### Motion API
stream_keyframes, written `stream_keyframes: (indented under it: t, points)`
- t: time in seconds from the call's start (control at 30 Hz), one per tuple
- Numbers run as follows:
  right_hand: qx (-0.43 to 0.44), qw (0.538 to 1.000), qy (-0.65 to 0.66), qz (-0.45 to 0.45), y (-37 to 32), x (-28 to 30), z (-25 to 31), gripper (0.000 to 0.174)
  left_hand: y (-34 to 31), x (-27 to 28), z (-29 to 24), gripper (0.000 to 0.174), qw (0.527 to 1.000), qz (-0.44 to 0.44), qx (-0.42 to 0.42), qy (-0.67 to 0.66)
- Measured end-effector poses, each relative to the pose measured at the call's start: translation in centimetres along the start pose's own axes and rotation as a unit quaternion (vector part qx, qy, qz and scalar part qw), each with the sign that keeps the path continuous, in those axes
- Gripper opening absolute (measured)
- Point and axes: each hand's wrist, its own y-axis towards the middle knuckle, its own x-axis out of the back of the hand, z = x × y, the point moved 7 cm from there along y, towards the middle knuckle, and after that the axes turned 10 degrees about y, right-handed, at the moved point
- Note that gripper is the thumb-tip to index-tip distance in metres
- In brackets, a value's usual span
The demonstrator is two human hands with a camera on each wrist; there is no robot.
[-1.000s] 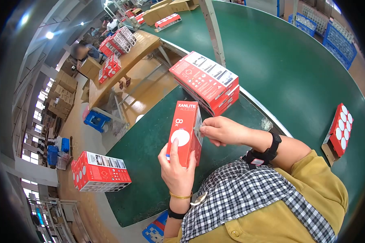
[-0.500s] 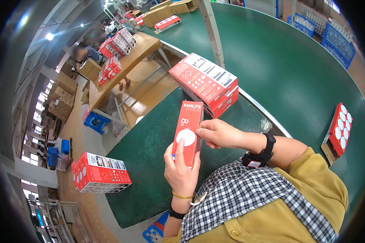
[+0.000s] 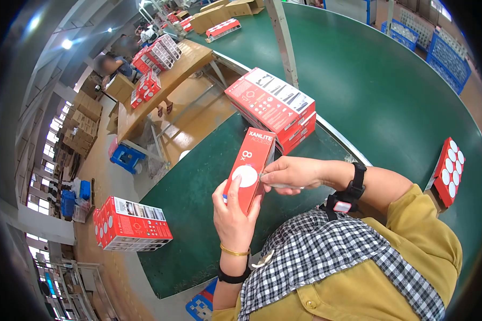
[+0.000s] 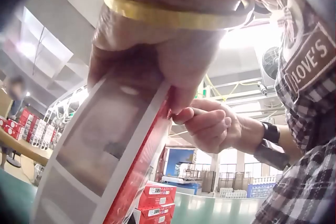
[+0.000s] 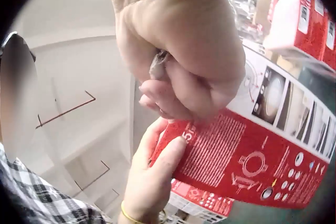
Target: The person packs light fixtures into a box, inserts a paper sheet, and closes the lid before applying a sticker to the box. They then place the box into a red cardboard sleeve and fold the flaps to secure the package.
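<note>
A red XANLITE box (image 3: 254, 152) is held tilted over the green work table (image 3: 198, 257). My left hand (image 3: 233, 222) grips its lower end, a finger lying on the white disc printed on the front. My right hand (image 3: 289, 174) is at the box's right edge, its fingertips right at that edge. Curled fingers of that hand hold a small crumpled whitish piece (image 5: 158, 66), mostly hidden in the palm. The box's pictured side (image 4: 100, 145) faces the left wrist camera, and its printed red face (image 5: 220, 155) shows in the right wrist view.
Behind the held box stand stacked red boxes (image 3: 273, 104). More boxes (image 3: 134, 227) sit at the table's left edge. On the green surface beyond the metal rail lies another box (image 3: 449, 171); a metal post (image 3: 284, 43) rises there. A person sits at the far wooden table (image 3: 190, 59).
The held box has shifted a little right and leans further over, its top toward the stack. My right hand has stayed at its right edge, and a whitish strip now shows beneath its fingers.
</note>
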Motion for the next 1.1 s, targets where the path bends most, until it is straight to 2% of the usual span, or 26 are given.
stream_keyframes:
  t: [0.03,0.1,0.13,0.2,0.23,0.27,0.33,0.37,0.4,0.47,0.5,0.57,0.6,0.67,0.73,0.8,0.83,0.87,0.93,0.97,1.1]
  points:
    - [0.0,1.0,-0.001,0.0,-0.1,-0.2,0.2,0.035,0.1,0.0,0.2,0.066,1.0,0.002,0.004,0.0]
    - [0.009,0.992,-0.119,-0.029,-0.5,-0.6,1.3,0.033,0.4,0.1,0.7,0.066,0.999,0.018,-0.008,-0.026]
    - [0.009,0.992,-0.12,-0.027,-0.7,-0.8,1.6,0.033,0.5,0.2,0.9,0.066,0.998,0.036,-0.02,-0.052]
    - [-0.059,0.965,-0.255,0.01,-1.0,-0.6,2.2,0.034,1.2,0.6,2.0,0.064,0.994,0.06,-0.047,-0.078]
    - [-0.087,0.958,-0.268,0.047,-1.8,-1.0,3.1,0.026,1.6,0.8,2.5,0.062,0.988,0.085,-0.076,-0.105]
    - [-0.088,0.956,-0.276,0.053,-2.2,-0.9,3.6,0.026,2.0,1.3,3.5,0.062,0.989,0.076,-0.069,-0.103]
    - [0.062,0.973,-0.216,0.061,-3.0,-0.9,6.3,0.022,2.3,1.1,5.0,0.06,0.97,0.149,-0.08,-0.174]
    - [0.125,0.975,-0.18,0.042,-3.4,-0.8,7.9,0.024,2.5,1.1,5.4,0.06,0.969,0.162,-0.104,-0.156]
    - [0.32,0.887,-0.331,0.022,-3.2,-0.5,9.4,0.026,2.9,1.4,6.0,0.06,0.97,0.158,-0.096,-0.155]
    - [0.368,0.779,-0.507,-0.023,-2.6,-0.7,10.2,0.033,3.2,1.4,5.9,0.061,0.965,0.181,-0.136,-0.132]
    - [0.368,0.777,-0.51,-0.018,-2.2,-0.8,10.2,0.033,3.5,1.5,6.1,0.061,0.966,0.176,-0.133,-0.132]
    - [0.326,0.723,-0.609,0.004,-1.1,-1.4,9.4,0.04,3.8,1.0,6.8,0.061,0.956,0.218,-0.094,-0.17]
    - [0.326,0.721,-0.612,0.008,-0.8,-1.5,9.8,0.04,3.8,0.8,7.1,0.061,0.949,0.239,-0.075,-0.189]
    - [0.233,0.738,-0.632,0.037,0.5,-1.2,9.7,0.047,4.2,1.0,7.1,0.059,0.958,0.219,-0.084,-0.164]
    - [0.204,0.724,-0.658,0.033,0.7,-2.0,10.4,0.045,4.0,1.0,7.1,0.057,0.965,0.203,-0.095,-0.138]
    - [0.175,0.709,-0.682,0.026,1.2,-2.2,10.5,0.044,3.8,1.5,6.8,0.056,0.989,0.104,-0.102,-0.03]
    - [0.166,0.696,-0.698,0.025,1.6,-2.1,10.4,0.046,3.7,2.5,5.7,0.049,0.994,0.017,-0.109,0.022]
    - [0.158,0.681,-0.715,0.024,1.9,-2.0,10.4,0.049,3.2,2.0,5.0,0.049,0.994,0.016,-0.107,0.022]
    - [0.148,0.689,-0.709,0.014,2.3,-1.6,10.8,0.049,1.8,3.0,4.2,0.04,0.989,-0.128,-0.073,0.024]
    - [0.137,0.699,-0.701,0.003,2.5,-1.3,10.8,0.049,1.4,2.9,3.2,0.032,0.985,-0.147,-0.086,0.014]
    - [0.139,0.696,-0.705,0.001,2.9,-1.2,10.9,0.048,0.8,0.9,2.0,0.029,0.985,-0.151,-0.082,-0.012]
